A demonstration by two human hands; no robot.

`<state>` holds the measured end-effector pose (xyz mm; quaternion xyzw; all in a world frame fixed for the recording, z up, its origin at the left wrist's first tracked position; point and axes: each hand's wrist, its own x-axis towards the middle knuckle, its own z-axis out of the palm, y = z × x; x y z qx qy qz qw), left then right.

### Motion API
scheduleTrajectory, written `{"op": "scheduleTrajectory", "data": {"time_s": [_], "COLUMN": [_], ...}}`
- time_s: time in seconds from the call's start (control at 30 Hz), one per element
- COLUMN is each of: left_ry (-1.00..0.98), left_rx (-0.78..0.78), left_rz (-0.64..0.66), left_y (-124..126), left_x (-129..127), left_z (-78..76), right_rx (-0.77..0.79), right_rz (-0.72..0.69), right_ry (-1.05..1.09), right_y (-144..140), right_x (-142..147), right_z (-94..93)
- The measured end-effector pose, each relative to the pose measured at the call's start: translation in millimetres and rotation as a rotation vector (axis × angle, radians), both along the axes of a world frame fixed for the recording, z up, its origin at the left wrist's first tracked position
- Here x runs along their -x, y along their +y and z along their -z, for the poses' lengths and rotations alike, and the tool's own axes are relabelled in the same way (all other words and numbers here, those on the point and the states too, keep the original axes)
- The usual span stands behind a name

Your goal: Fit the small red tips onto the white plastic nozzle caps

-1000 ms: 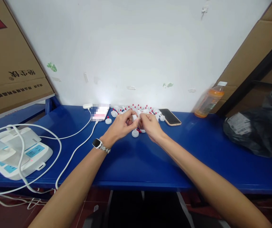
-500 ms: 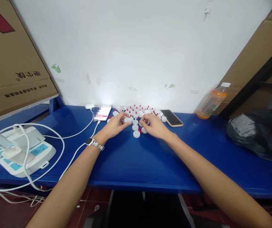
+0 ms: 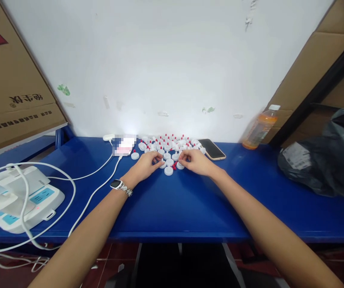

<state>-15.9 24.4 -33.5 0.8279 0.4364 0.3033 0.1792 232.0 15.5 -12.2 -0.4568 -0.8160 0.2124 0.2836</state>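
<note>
Both arms reach forward — left hand and right hand lowered palm-down, fingers curled, close together.

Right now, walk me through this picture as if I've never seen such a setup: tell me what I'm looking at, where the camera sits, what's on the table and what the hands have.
There is no machine here: a person works with two bare hands, and the one camera sits on their head, looking forward and down, so both forearms reach in from the bottom edge. The left hand, with a wristwatch on that wrist, and the right hand rest on a blue table, fingertips among a heap of small white caps and tiny red pieces by the white wall. Whether either hand grips one is too small to tell. To the left lie a white power strip with white cables and a lit phone. To the right lie a dark phone, an orange drink bottle and a black plastic bag. Cardboard boxes lean at the sides.
</note>
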Motion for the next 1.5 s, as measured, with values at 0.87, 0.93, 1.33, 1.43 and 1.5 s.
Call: {"op": "scheduleTrajectory", "data": {"time_s": [0.87, 0.93, 1.33, 1.43, 1.5], "left_ry": [-0.013, -0.024, -0.068, -0.106, -0.148], "left_rx": [-0.088, -0.086, -0.216, -0.274, -0.273], "left_rz": [-0.033, -0.040, -0.064, -0.093, -0.119], "left_y": [-4, -5, -13, -15, -19], "left_x": [-14, -16, -24, -26, -29], "left_z": [-9.6, -9.5, -16.6, -21.0, -24.7], "right_rx": [-0.084, -0.185, -0.251, -0.255, -0.266], "right_rz": [0.155, 0.226, 0.207, 0.226, 0.243], "right_ry": [0.022, -0.071, -0.320, -0.160, 0.027], "right_y": [3, 9, 21, 16, 10], "right_x": [-3, -7, -14, -17, -13], "right_z": [-7.4, -8.4, -5.9, -8.8, -11.1]}}
